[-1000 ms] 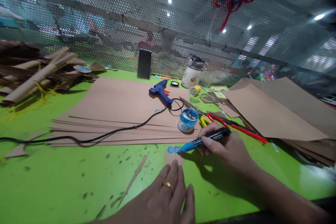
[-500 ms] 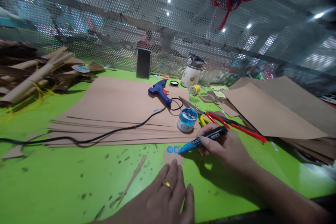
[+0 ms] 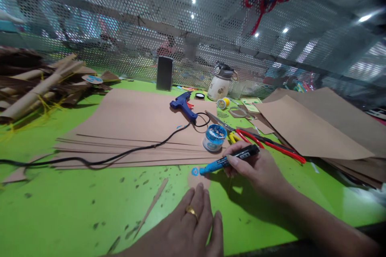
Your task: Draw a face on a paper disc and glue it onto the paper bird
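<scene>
My left hand (image 3: 188, 219) lies flat at six o'clock, wearing one gold ring (image 3: 191, 211); its fingers are loosely spread, grasping nothing, the tips resting on one small round paper disc (image 3: 198, 182) and hiding its near edge. Around the disc I count one right hand (image 3: 256, 168) at three o'clock, its fingers pinched about one blue-and-black marker (image 3: 229, 160). The marker's tip is at the disc's far side, covering part of it; one blue circle shows just left of the tip. One thin paper strip (image 3: 153, 204) lies apart at eight o'clock.

Farther off, one paint jar (image 3: 214, 138) stands at one o'clock on the corner of a paper stack (image 3: 135, 116), whose sheets I cannot count. One black cord (image 3: 126, 152) crosses that stack to one blue glue gun (image 3: 183, 105), just before twelve. At two o'clock lie red handles (image 3: 289, 154), near yellow ones and a metal blade; I cannot tell if that is one tool or two. Beyond them is a brown paper pile (image 3: 313, 126).

Farther still come one yellow spool (image 3: 223, 103) near one o'clock, one flask (image 3: 219, 83) behind it, one phone (image 3: 164, 73) upright at eleven, rolled paper (image 3: 39, 84) heaped at ten, and a perforated screen (image 3: 135, 32) behind everything.
</scene>
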Action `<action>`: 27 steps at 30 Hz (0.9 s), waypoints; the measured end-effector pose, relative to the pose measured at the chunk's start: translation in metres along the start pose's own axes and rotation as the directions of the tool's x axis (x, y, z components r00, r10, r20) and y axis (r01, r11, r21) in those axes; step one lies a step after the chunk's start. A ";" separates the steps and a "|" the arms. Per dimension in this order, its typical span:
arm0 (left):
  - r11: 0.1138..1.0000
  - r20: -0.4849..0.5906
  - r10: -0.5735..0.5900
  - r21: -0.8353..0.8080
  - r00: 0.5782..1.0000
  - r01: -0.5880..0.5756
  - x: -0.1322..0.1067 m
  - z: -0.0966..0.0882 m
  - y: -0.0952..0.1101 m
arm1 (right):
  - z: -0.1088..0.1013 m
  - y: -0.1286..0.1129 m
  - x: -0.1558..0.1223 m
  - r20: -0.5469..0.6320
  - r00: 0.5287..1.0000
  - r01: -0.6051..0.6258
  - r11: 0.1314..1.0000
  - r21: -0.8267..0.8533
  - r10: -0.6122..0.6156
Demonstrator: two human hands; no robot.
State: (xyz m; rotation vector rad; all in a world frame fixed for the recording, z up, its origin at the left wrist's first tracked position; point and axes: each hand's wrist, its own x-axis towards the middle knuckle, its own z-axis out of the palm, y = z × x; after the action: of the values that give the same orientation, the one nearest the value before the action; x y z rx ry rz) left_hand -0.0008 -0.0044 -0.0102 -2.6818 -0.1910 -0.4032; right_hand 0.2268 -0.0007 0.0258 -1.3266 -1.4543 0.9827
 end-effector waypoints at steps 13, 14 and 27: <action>1.000 0.016 0.026 -0.016 1.000 -0.026 0.001 -0.003 -0.001 | -0.001 -0.003 0.000 -0.036 0.999 -0.018 1.000 -0.022 0.018; 1.000 0.017 0.027 -0.010 1.000 -0.026 0.001 -0.003 -0.001 | -0.001 -0.003 0.000 -0.034 0.999 -0.008 1.000 -0.014 0.008; 0.997 0.025 0.013 -0.077 1.000 -0.011 0.000 -0.003 -0.001 | -0.001 -0.001 0.000 0.004 1.000 -0.027 0.999 -0.017 0.027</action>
State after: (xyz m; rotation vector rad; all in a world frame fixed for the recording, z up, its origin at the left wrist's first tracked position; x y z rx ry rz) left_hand -0.0018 -0.0051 -0.0074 -2.7631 -0.1700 -0.3804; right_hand 0.2270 -0.0013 0.0273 -1.3601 -1.4536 0.9931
